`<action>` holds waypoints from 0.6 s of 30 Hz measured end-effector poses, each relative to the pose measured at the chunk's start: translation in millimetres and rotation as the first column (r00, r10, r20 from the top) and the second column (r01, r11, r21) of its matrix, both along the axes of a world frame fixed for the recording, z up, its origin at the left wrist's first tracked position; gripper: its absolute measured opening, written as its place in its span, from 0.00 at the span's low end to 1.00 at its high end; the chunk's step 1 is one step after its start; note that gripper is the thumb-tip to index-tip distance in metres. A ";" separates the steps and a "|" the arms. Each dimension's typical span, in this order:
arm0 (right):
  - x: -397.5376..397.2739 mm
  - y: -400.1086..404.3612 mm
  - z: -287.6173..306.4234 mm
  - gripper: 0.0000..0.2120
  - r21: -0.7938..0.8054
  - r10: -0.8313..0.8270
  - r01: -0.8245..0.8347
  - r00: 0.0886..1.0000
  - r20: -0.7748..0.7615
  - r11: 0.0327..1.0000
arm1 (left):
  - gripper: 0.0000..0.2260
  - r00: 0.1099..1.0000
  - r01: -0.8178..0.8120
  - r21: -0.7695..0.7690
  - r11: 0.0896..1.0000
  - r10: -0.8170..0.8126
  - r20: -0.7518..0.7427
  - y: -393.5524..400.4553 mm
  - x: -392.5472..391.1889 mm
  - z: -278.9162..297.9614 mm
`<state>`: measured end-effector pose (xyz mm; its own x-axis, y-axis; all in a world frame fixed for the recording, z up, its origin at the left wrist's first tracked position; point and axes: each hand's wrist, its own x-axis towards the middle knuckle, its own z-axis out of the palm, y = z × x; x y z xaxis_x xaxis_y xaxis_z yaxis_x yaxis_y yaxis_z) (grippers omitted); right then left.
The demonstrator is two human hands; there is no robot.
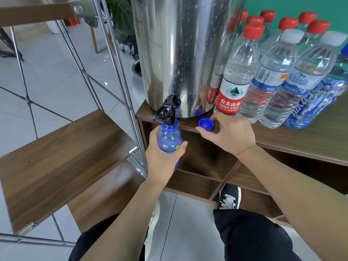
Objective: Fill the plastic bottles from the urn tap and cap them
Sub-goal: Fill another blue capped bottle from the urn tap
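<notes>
The left hand (165, 157) is wrapped around the body of a blue translucent plastic bottle (169, 137), holding it upright in the air just off the front edge of the wooden shelf top (301, 136), so that its open neck sits directly beneath the black plastic tap (166, 110). That placement seems meant to catch the flow without spilling. Whether water is running, or how full the bottle is, cannot be told, since the tap hides the mouth.

The right hand (229, 134) rests at the front edge of the shelf top with its fingers loosely spread, gripping nothing; the fingertips lie just beside the blue cap (206, 125). The ribbed cap lies inside-up near that edge, probably kept close for screwing on once filling ends.

The urn (180, 53) is a polished steel cylinder, beaded with droplets and mirroring the bottles, and stands at the shelf top's left corner. To its right a cluster of clear ridged bottles (243, 72) with red and white caps stands, already capped.
</notes>
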<state>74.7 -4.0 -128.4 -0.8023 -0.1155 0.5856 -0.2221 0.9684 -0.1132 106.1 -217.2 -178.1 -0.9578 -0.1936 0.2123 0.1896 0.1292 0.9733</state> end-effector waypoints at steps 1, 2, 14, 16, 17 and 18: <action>0.0 0.3 0.0 0.29 0.000 0.000 0.000 1.000 0.001 1.000 | 0.34 1.000 0.002 0.000 1.000 -0.002 0.003 0.1 -0.1 0.5; 0.1 0.3 0.0 0.30 -0.001 0.000 0.000 1.000 0.004 1.000 | 0.34 1.000 0.005 0.000 1.000 -0.005 0.006 0.1 -0.2 0.6; 1.2 -0.7 1.7 0.31 -0.001 -0.009 0.009 0.999 0.034 1.000 | 0.34 1.000 0.007 0.005 1.000 -0.007 0.011 0.7 0.5 -0.1; 1.9 -1.1 2.0 0.31 -0.010 -0.009 0.009 0.999 0.034 1.000 | 0.34 1.000 0.008 0.005 1.000 -0.008 0.014 0.7 -0.1 -0.6; 2.2 -1.4 2.3 0.31 -0.015 -0.009 0.009 0.999 0.037 1.000 | 0.34 1.000 0.008 0.004 1.000 -0.008 0.015 0.7 -0.5 -0.8; 2.6 -1.8 2.8 0.30 -0.017 -0.010 0.011 0.999 0.042 1.000 | 0.34 1.000 0.007 0.003 1.000 -0.007 0.016 0.6 -0.8 -1.0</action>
